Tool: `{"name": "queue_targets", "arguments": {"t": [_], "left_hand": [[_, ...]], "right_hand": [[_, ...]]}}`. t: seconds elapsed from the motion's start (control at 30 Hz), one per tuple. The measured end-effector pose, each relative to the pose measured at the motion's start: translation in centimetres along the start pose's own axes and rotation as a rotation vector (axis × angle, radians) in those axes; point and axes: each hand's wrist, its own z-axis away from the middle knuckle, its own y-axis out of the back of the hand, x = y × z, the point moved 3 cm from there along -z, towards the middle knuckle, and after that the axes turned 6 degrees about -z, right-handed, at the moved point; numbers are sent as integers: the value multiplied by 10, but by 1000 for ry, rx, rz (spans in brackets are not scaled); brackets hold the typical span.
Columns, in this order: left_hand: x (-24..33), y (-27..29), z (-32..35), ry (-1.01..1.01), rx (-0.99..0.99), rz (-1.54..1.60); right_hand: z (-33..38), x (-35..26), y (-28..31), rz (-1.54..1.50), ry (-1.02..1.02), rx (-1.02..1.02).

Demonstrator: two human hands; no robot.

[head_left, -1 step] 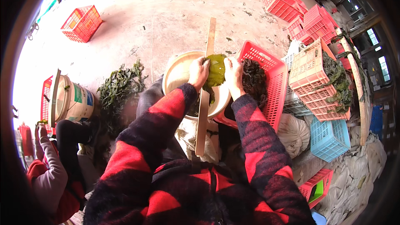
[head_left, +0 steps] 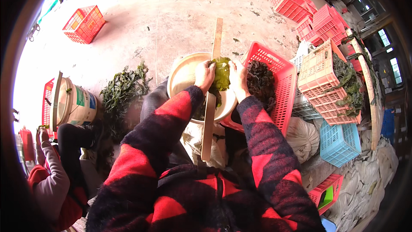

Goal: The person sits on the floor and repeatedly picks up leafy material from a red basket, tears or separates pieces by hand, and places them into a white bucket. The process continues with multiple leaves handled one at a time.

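Observation:
Between my two hands a piece of green seaweed (head_left: 222, 74) hangs over the wooden slat (head_left: 209, 124) laid across a round cream bucket (head_left: 178, 75). My left hand (head_left: 204, 76) pinches its left edge, fingers closed at the slat. On the other side my right hand (head_left: 239, 77) grips the right edge, also closed. The piece looks folded and bunched, its lower end dropping into the bucket. Right of the bucket, a red plastic crate (head_left: 281, 81) holds dark seaweed (head_left: 261, 83).
A heap of seaweed (head_left: 124, 88) lies on the floor to the left. Beyond it are a white bucket (head_left: 79, 105) and a seated co-worker's sleeve (head_left: 56, 178). At right stand an orange crate (head_left: 319, 77) with seaweed, a blue crate (head_left: 339, 144) and stacked red crates (head_left: 328, 23).
My right hand has come slightly left, nearer my left hand. The seaweed between them, flatter and more spread before, is now narrower and bunched.

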Motion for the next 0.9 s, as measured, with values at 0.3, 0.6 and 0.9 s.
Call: {"name": "queue_targets", "arguments": {"t": [0.3, 0.6, 0.9], "left_hand": [[29, 4, 22, 35, -144, 283], [65, 10, 74, 96, -166, 609], [109, 17, 66, 365, -286, 701]], "right_hand": [[27, -34, 30, -211, 85, 76], [93, -75, 70, -1395, -247, -15], [168, -17, 108, -582, -150, -306]]}}
